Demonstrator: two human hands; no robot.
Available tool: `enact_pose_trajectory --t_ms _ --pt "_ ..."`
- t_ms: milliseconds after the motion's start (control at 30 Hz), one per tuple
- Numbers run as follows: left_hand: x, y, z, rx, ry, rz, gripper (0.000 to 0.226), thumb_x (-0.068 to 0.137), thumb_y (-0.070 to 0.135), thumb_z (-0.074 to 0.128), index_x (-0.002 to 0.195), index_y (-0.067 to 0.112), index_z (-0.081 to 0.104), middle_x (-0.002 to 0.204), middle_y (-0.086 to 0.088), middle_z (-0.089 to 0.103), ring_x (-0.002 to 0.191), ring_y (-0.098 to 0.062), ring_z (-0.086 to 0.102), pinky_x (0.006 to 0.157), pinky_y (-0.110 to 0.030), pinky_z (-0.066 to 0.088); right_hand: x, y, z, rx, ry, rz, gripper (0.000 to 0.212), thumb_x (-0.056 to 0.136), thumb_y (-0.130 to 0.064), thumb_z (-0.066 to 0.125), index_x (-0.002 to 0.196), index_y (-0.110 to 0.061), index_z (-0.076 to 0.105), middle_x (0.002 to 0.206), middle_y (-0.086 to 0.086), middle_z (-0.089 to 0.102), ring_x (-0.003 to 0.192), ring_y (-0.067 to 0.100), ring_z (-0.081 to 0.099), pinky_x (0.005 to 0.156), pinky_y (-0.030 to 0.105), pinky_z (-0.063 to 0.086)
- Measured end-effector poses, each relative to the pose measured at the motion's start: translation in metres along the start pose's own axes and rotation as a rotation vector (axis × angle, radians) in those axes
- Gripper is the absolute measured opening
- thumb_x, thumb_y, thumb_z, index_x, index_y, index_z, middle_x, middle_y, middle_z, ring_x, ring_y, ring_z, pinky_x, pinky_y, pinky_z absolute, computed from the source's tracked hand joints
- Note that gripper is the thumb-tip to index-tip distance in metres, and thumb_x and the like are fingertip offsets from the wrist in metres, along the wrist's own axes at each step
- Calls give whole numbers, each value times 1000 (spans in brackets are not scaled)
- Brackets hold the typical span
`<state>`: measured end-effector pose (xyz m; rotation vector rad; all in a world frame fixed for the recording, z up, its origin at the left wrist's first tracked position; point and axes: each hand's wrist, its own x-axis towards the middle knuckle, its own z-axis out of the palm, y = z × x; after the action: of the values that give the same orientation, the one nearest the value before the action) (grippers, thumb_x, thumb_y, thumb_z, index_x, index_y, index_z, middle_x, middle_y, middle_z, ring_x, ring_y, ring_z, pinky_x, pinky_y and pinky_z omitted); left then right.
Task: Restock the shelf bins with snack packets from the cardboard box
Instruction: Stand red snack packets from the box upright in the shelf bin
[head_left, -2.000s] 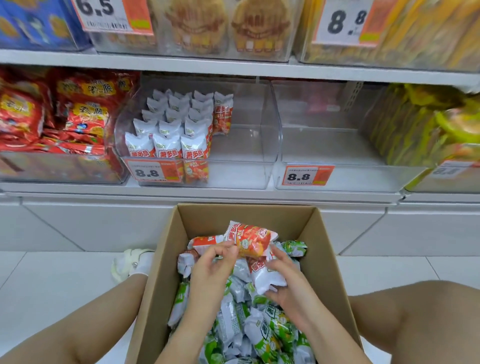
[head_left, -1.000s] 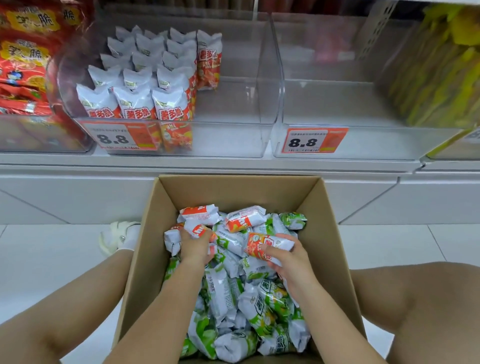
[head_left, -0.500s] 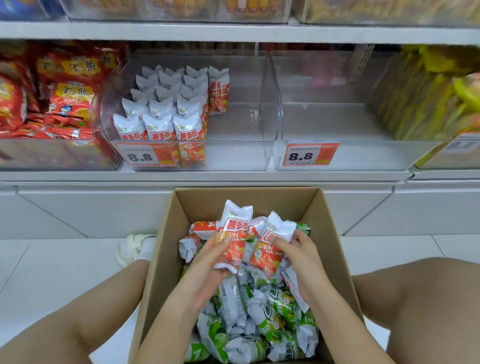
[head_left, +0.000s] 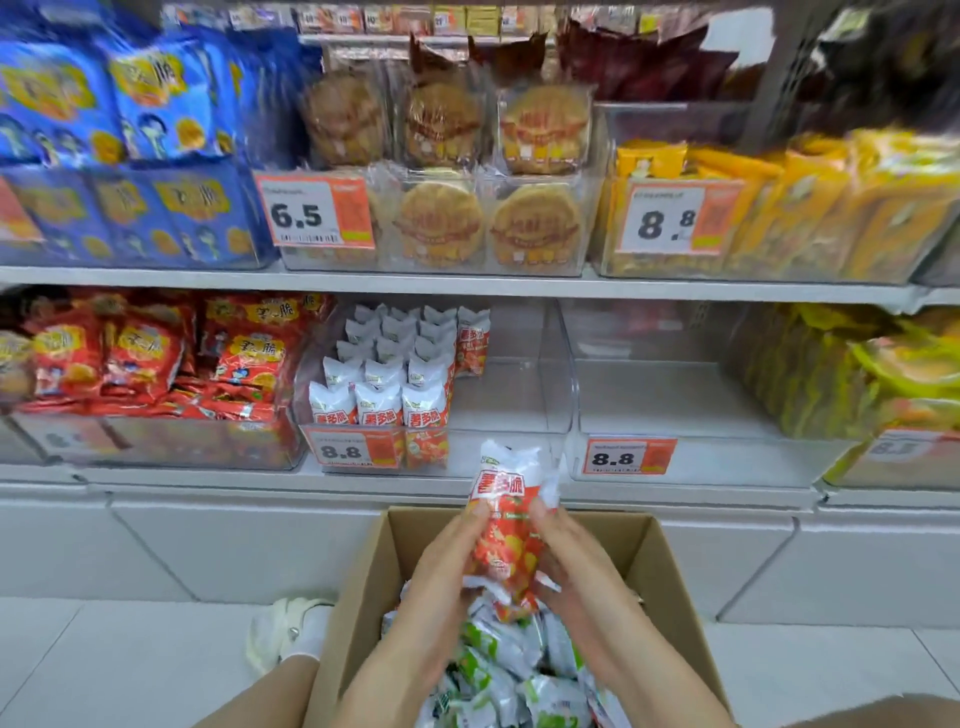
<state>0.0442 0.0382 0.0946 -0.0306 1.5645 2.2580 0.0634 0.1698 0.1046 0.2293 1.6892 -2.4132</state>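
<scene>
A bunch of red-and-white snack packets (head_left: 506, 525) stands upright between my hands above the cardboard box (head_left: 660, 561). My left hand (head_left: 441, 566) grips the bunch from the left and my right hand (head_left: 576, 566) grips it from the right. More packets, mostly green-and-white (head_left: 498, 670), fill the box below. Straight ahead on the lower shelf, a clear bin (head_left: 519, 395) holds rows of the same red-and-white packets (head_left: 379, 384) in its left half; its right half is bare.
Right of it sits an empty clear bin (head_left: 675, 395) with an 8.8 price tag. Red bags (head_left: 156, 358) fill the bin on the left, yellow-green bags (head_left: 831, 374) the one on the right. The upper shelf (head_left: 467, 283) carries blue bags, biscuits and yellow packs. A white shoe (head_left: 291, 634) is on the floor.
Both hands have brought their packets together into one bunch and lifted it higher above the box. The view has tilted up, showing the upper shelf.
</scene>
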Motion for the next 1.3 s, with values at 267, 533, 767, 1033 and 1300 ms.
enact_pose_trajectory --t_ms 267,533,767,1033,1300 --pt "10 42 2 316 -47 217 39 86 45 47 117 28 62 101 17 72 97 1 65 81 -12 46 46 -36 18 -124 -28 -94 54 69 -30 77 118 -21 57 106 3 72 97 17 69 81 29 54" --pt "93 58 -61 1145 413 401 76 91 64 21 153 21 10 159 10 2 141 -1 -9 115 -24 -4 144 -75 19 -331 42 -166 57 63 -35 74 114 -19 55 94 1 70 73 13 68 70 30 55" --pt "151 43 -102 1609 551 469 82 90 62 0 151 10 16 159 -6 10 148 -19 5 118 -28 -6 244 -65 15 -390 210 44 32 79 -29 72 99 -7 58 69 9 65 42 13 59 38 17 38" --pt "156 38 -103 1635 621 553 62 96 44 28 140 3 45 146 -13 43 139 -29 35 115 -34 7 297 -47 13 -398 43 99 34 72 -19 69 105 -17 60 91 3 67 81 19 62 72 31 49" --pt "159 36 -102 1656 669 610 58 95 38 31 139 3 47 145 -14 45 140 -28 33 118 -38 13 291 -43 14 -619 36 41 32 83 -11 63 111 -24 56 95 -5 66 83 11 60 62 22 44"
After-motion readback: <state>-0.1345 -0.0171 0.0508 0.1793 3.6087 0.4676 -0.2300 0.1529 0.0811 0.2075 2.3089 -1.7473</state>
